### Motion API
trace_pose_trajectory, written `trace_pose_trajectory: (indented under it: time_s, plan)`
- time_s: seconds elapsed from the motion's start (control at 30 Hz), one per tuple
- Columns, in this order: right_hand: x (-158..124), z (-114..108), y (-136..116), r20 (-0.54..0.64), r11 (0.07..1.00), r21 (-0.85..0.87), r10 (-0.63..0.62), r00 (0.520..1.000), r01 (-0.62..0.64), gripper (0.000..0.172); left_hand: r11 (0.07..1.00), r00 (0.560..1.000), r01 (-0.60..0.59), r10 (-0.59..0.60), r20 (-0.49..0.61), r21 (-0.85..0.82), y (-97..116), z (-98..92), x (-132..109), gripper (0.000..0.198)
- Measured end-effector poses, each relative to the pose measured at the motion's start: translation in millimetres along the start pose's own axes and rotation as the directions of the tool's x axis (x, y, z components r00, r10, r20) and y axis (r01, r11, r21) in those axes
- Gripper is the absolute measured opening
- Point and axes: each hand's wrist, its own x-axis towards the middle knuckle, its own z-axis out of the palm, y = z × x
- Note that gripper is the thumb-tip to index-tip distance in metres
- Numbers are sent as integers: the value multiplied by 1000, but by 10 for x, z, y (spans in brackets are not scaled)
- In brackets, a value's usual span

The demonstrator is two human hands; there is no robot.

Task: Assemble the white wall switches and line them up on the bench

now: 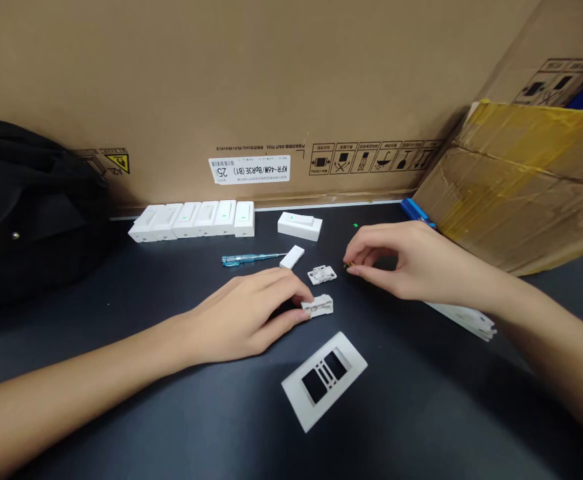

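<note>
My left hand (251, 310) pinches the end of a small white plastic switch housing (320, 306) low over the dark table. Between the thumb and fingertips of my right hand (391, 260) is a tiny brass-coloured metal piece (349, 265), mostly hidden. A white switch part with an openwork face (322, 274) lies just beyond the housing. Behind it rests a white rocker button (292, 257), touched or nearly touched by the tip of a blue see-through screwdriver (249, 259). Nearer to me lies a white switch frame (324, 381) with two openings.
Several white wall switches (191, 220) stand in a row at the back left, and one more switch (300, 226) lies apart. A white strip-like part (464, 319) sits under my right forearm. Cardboard boxes (521, 187) border the table; a black bag (31, 213) is at left.
</note>
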Motion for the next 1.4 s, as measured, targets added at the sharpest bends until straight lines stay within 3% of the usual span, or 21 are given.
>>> trace_pose_trajectory:
  time_s: [0.13,0.3,0.47,0.63,0.73,1.0,1.4]
  plan:
    - [-15,-4,-117,133,992,47,-119,984,114,16,999,999,37,-37,9,18,20,-7,10,19]
    - [-24,22,-146,251,991,109,-109,962,83,15,999,1000,16,-16,11,28,30,-14,0,19]
    - [-28,45,-146,269,988,143,-102,958,65,12,992,991,-122,124,-53,40,34,-14,-26,16]
    - [-36,28,-123,252,991,122,-79,964,50,9,951,932,-286,304,-198,116,48,12,-53,16]
    - [-40,10,-100,255,994,102,-62,965,37,13,939,909,-318,342,-238,133,47,26,-59,21]
    - [-30,16,-76,291,992,93,-106,951,82,15,954,970,-194,222,-104,229,66,8,-56,18]
    - [-17,135,-220,192,976,149,-184,964,157,11,949,966,-243,256,-42,200,25,18,-16,18]
